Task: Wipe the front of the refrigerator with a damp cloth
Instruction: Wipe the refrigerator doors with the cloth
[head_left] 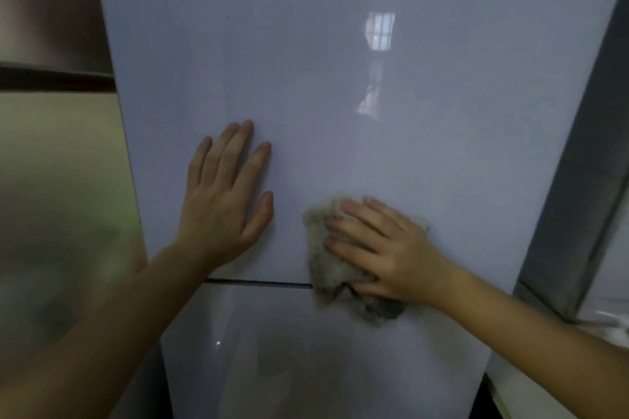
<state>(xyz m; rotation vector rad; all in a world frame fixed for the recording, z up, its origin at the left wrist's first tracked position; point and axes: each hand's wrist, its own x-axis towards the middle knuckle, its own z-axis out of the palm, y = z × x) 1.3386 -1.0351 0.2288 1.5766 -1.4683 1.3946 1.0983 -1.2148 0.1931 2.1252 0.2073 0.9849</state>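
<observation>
The glossy pale front of the refrigerator [340,78] fills the head view, with a brownish metallic panel [61,163] beyond the left hand. The left hand [224,201] lies flat on the upper door, fingers straight and holding nothing. Just beside it, the right hand [384,248] presses a crumpled grey cloth [326,269] against the door with spread fingers, the cloth overlapping the door seam [258,282] below.
</observation>
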